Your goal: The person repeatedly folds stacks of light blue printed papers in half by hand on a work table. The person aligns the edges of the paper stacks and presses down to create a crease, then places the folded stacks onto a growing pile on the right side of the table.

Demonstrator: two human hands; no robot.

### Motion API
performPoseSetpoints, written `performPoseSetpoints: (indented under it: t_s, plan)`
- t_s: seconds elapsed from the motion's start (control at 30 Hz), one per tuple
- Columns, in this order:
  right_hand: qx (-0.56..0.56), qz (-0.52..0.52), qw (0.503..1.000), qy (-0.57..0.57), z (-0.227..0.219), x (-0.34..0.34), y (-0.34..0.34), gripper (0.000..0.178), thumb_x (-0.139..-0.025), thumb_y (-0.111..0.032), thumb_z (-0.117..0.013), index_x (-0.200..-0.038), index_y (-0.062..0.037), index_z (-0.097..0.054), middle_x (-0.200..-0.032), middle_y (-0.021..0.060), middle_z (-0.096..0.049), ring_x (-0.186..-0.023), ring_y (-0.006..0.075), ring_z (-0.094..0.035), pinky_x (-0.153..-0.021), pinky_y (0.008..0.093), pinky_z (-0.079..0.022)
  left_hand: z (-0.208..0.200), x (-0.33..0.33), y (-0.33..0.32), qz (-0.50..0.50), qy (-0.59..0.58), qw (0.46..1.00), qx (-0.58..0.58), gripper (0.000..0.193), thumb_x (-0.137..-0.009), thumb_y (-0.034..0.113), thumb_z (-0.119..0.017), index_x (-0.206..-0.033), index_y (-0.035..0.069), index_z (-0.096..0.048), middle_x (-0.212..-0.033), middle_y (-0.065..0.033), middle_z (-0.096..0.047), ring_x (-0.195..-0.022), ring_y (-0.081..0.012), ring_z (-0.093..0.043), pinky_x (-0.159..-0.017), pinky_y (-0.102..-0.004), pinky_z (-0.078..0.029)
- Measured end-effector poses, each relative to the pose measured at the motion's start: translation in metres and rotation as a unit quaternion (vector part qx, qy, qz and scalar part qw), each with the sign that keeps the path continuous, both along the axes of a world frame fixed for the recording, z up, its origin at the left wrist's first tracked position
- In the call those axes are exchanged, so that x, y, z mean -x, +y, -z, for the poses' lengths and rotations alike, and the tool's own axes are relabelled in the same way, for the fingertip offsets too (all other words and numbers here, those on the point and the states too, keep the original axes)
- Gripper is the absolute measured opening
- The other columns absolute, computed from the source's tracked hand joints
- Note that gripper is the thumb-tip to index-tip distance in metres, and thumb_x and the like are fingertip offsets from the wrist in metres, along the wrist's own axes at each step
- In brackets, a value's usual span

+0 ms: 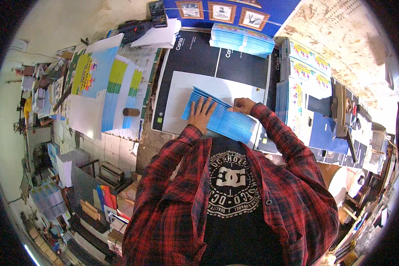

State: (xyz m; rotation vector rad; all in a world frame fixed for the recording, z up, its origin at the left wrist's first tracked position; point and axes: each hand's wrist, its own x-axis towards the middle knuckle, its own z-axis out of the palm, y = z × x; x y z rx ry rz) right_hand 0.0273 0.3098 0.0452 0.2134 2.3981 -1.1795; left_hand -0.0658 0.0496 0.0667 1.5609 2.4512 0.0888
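Observation:
A fanned-out row of blue booklets (230,123) lies slanted in front of me, their edges overlapping like steps. Beneath it is a large white sheet (179,91) on the black table top (194,55). My left hand (201,113) rests flat on the left part of the row, fingers spread. At the row's far edge, right of the middle, my right hand (244,106) is closed with its fingertips pinched together. Whether a booklet's edge is between those fingertips is too small to make out.
Stacked booklets (242,40) stand at the table's far edge, with more piles (297,88) along the right. On the left table lie printed sheets (95,71) and a brown cylinder (131,112). A phone (158,14) stands at the back left. Framed pictures (221,12) hang beyond.

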Motion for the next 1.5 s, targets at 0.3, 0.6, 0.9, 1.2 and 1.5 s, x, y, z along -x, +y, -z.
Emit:
performPoseSetpoints:
  t_s: [0.3,0.6,0.9,1.2,1.5]
  plan:
    - [-0.043,0.014,0.996,0.078,-0.016,-0.002,-0.01,0.053,-0.091,-0.04,-0.053,-0.133,-0.0096,-0.04,-0.092,0.0255,-0.066,-0.077,0.0398,-0.066,-0.075,0.0448,-0.053,0.006,0.001,0.001,-0.006,0.008,0.999,-0.046,0.106,-0.06,0.011,-0.077,-0.148,0.02,-0.019,-0.154,-0.009,-0.013,-0.142,-0.0347,-0.011,-0.113,-0.0553,-0.008]
    - [-0.067,-0.077,0.981,0.166,-0.013,-0.009,-0.012,0.038,-0.095,-0.032,-0.046,-0.128,-0.0143,-0.055,-0.121,0.0199,-0.051,-0.095,0.0377,-0.062,-0.083,0.0435,-0.051,0.007,0.004,-0.002,0.005,-0.008,1.0,-0.027,0.1,-0.064,0.005,-0.072,-0.148,0.019,-0.02,-0.152,-0.01,-0.018,-0.141,-0.034,-0.013,-0.113,-0.0556,-0.007]
    - [-0.097,-0.072,0.982,0.147,-0.014,-0.01,-0.015,0.048,-0.096,-0.046,-0.04,-0.122,-0.0115,-0.06,-0.116,0.019,-0.053,-0.095,0.0376,-0.061,-0.085,0.0433,-0.049,0.007,-0.001,-0.001,-0.008,-0.005,0.999,-0.032,0.11,-0.06,0.006,-0.076,-0.15,0.02,-0.014,-0.156,-0.0071,-0.011,-0.143,-0.0317,-0.012,-0.114,-0.0546,-0.006]
    - [-0.062,-0.056,0.987,0.136,-0.029,-0.002,-0.016,0.036,-0.091,-0.027,-0.046,-0.123,-0.0199,-0.06,-0.11,0.0218,-0.053,-0.092,0.0409,-0.06,-0.083,0.045,-0.051,0.021,-0.005,-0.005,-0.031,0.069,0.996,-0.046,0.083,-0.074,0.005,-0.061,-0.147,0.018,-0.024,-0.152,-0.0059,-0.022,-0.14,-0.0305,-0.019,-0.113,-0.0543,-0.011]
    - [-0.083,-0.072,0.983,0.146,-0.022,-0.009,-0.019,0.047,-0.091,-0.051,-0.046,-0.124,-0.021,-0.06,-0.107,0.0212,-0.05,-0.095,0.0401,-0.059,-0.084,0.0458,-0.049,0.028,-0.011,-0.001,-0.043,0.059,0.989,-0.128,0.069,-0.08,0.003,-0.049,-0.146,0.016,-0.029,-0.152,-0.003,-0.025,-0.141,-0.0271,-0.021,-0.113,-0.0525,-0.013]
